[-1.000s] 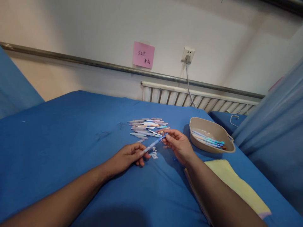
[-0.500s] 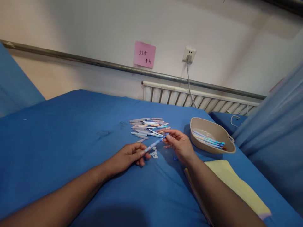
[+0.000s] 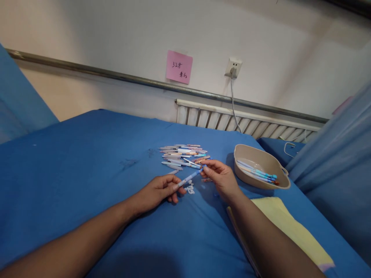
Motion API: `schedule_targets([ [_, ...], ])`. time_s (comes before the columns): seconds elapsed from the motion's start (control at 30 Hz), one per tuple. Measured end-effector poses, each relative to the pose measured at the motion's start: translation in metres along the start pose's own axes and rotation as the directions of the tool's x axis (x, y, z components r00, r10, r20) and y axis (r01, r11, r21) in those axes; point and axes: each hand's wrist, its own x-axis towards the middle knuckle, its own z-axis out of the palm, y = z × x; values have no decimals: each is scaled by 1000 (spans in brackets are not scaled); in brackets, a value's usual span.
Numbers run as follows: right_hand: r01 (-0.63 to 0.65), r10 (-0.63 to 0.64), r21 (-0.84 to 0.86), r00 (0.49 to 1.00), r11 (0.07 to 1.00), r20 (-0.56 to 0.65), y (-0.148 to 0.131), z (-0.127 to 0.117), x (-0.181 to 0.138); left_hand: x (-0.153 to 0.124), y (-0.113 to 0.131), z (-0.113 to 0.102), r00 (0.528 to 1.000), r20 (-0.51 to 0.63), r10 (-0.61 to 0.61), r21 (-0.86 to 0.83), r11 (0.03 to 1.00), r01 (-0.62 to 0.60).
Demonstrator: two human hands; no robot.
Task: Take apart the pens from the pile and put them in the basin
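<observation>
Fingers point(image 3: 174, 187) of my left hand point(image 3: 158, 190) pinch the pale lower end of a pen point(image 3: 189, 178), and the thumb and forefinger of my right hand point(image 3: 222, 178) pinch its blue upper end. Both grips are closed on this one pen, which slants up to the right between my hands, just above the blue sheet point(image 3: 87, 173) that covers the surface in front of me. My left hand rests on the sheet.

Just under the pen lie a few small white bits point(image 3: 190, 189); I cannot tell what they are. Just beyond my hands, a loose pile of pens point(image 3: 182, 156) in pastel colours lies flat on the sheet. To the right of my right hand sits a shallow beige tray point(image 3: 255, 180) with several blue pens point(image 3: 256, 172) inside. A yellow cloth point(image 3: 290, 227) lies beside my right forearm. On the wall behind are a pink note point(image 3: 179, 66), a socket point(image 3: 233, 67) with a cable plugged in, and a white radiator point(image 3: 232, 119).
</observation>
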Motion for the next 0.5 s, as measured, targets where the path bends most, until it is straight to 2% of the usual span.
schedule_targets([
  [0.5, 105, -106, -18, 994, 994, -5, -6, 15, -2, -1, 3, 2, 1000, 9, -24, -70, 997, 25],
])
